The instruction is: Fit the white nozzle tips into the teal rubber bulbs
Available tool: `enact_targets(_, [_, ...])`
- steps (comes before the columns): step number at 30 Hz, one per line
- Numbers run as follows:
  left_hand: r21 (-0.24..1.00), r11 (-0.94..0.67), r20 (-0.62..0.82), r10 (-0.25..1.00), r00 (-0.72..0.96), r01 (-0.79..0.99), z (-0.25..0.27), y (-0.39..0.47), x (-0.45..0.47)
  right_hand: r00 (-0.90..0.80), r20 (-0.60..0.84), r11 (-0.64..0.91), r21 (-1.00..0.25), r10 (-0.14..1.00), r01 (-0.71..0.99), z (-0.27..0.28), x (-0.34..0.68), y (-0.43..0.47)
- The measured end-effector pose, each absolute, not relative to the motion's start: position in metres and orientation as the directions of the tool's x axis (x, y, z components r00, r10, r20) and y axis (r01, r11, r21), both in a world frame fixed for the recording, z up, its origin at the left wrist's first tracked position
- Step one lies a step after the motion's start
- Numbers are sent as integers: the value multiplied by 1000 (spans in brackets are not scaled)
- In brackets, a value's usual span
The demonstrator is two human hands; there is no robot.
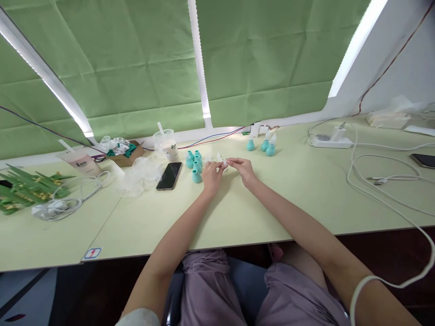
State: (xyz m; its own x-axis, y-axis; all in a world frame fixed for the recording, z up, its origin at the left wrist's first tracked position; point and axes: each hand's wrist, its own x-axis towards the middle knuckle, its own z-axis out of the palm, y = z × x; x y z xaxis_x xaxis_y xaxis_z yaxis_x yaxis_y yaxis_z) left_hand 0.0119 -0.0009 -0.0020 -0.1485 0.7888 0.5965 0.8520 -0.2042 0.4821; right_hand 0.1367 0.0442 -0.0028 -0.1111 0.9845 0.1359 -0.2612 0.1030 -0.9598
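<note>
My left hand and my right hand meet above the middle of the table, both with fingers pinched. Between their fingertips is a small translucent white nozzle, partly hidden by the fingers. More white pieces seem to lie just behind the hands, too blurred to tell apart. Left of my left hand stands a cluster of several teal rubber bulbs with open necks. Farther back on the right are 3 teal bulbs with pale nozzles fitted on top.
A phone, a crumpled clear plastic bag, two drink cups and a cardboard box are to the left. On the right, a white power strip trails cables; one white cable drops across my right forearm.
</note>
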Motion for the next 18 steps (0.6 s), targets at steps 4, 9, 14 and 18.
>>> enact_targets(4, [465, -212, 604, 786, -133, 859, -2, -2, 12, -114, 152, 120, -962, 982, -244, 0, 139, 45])
enact_targets(9, [472, -210, 602, 787, -139, 856, -1, -3, 13, -138, 185, 148, -958, 973, -244, 2, 141, 46])
enact_targets(14, [450, -210, 599, 792, -119, 868, -3, -1, 13, -141, 146, 104, -958, 979, -266, -6, 142, 52])
enact_targets(18, [401, -245, 609, 791, -57, 883, -3, 0, 11, -89, 87, 61, -961, 992, -270, -11, 148, 60])
